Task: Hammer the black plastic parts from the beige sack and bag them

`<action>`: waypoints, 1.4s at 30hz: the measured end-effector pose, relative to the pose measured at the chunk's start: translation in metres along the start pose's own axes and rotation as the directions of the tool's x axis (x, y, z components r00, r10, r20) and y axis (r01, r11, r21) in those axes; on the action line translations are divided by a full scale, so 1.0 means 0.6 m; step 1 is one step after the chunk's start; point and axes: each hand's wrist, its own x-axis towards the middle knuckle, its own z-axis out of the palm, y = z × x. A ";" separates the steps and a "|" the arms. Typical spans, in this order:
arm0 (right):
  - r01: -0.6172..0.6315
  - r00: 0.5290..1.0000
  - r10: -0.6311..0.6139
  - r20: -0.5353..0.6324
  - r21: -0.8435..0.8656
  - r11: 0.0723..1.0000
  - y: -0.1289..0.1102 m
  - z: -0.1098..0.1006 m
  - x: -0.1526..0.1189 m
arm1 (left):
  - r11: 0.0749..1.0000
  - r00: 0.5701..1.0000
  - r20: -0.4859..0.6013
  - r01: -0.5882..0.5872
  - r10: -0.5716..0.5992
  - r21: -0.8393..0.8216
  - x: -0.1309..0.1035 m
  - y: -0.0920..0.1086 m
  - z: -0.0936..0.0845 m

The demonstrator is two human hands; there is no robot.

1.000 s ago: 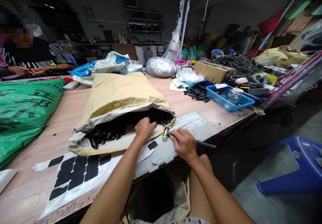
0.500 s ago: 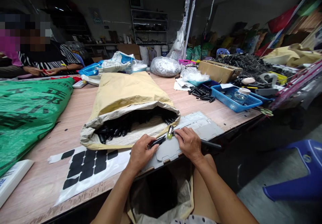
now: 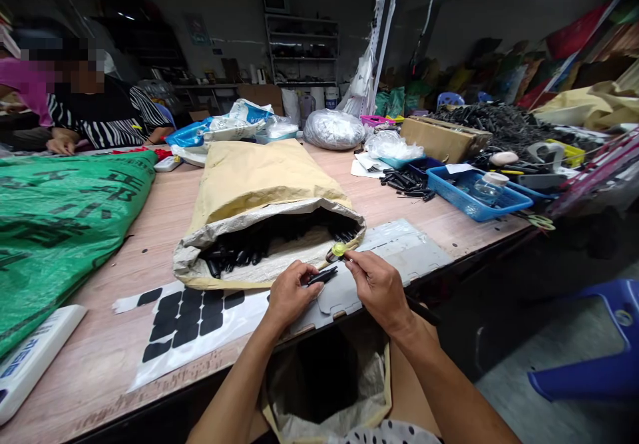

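Note:
My right hand (image 3: 378,289) is closed around the handle of a small hammer with a yellow-faced head (image 3: 339,250). The head is raised and tilted, its yellow face turned up towards me. Below and left of it, my left hand (image 3: 293,292) pinches a slim black part (image 3: 323,275), pointed at its right end, over a grey board (image 3: 394,247). The part's exact kind is unclear, and my fingers cover its left end. Just beyond my hands, a tan sack (image 3: 269,174) lies with its mouth towards me, with many black parts (image 3: 239,252) inside.
A white sheet of black pads (image 3: 192,314) lies left of my hands. Further left are a green sack (image 3: 64,211) and a white power strip (image 3: 40,357). A blue basket (image 3: 466,204) stands at right. An open sack (image 3: 327,391) sits below the table edge. Someone sits across the table.
The hammer head has lifted and turned, so its yellow face now points up. My right wrist has rotated with it. My left hand still pinches the black part. The whole view has shifted slightly.

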 end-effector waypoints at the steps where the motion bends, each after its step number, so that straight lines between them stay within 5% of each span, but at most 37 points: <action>1: 0.003 1.000 -0.003 0.003 -0.013 1.000 -0.006 0.001 0.000 | 1.000 1.000 -0.001 0.007 -0.007 -0.001 0.000 0.000 0.001; 7: -0.027 0.990 0.045 0.135 -0.135 0.990 -0.021 0.009 -0.005 | 1.000 1.000 -0.006 0.021 -0.021 0.003 0.001 0.001 0.003; 12: -0.018 0.995 0.028 0.097 -0.107 0.994 -0.037 0.011 -0.003 | 1.000 1.000 -0.011 0.010 -0.010 0.023 -0.001 0.006 0.001; 17: -0.013 0.980 0.031 0.195 -0.094 0.996 -0.044 0.021 -0.010 | 0.998 1.000 -0.003 0.008 -0.008 0.058 -0.002 0.010 -0.004; 23: -0.056 0.993 0.067 0.093 -0.110 0.992 0.010 0.017 0.015 | 0.999 1.000 -0.013 -0.001 0.002 0.047 0.000 0.004 0.001; 29: -0.001 0.992 0.037 0.121 -0.279 0.960 0.079 0.032 0.015 | 0.998 1.000 0.006 -0.009 0.008 0.069 -0.004 0.011 -0.004; 38: 0.016 0.994 0.024 0.107 -0.352 0.936 0.087 0.041 0.004 | 0.991 0.991 0.099 -0.102 0.093 0.091 -0.008 0.015 -0.014; 42: 0.007 0.993 0.035 0.114 -0.353 0.936 0.086 0.040 0.006 | 0.989 0.977 0.182 -0.128 0.113 0.077 -0.043 0.046 -0.033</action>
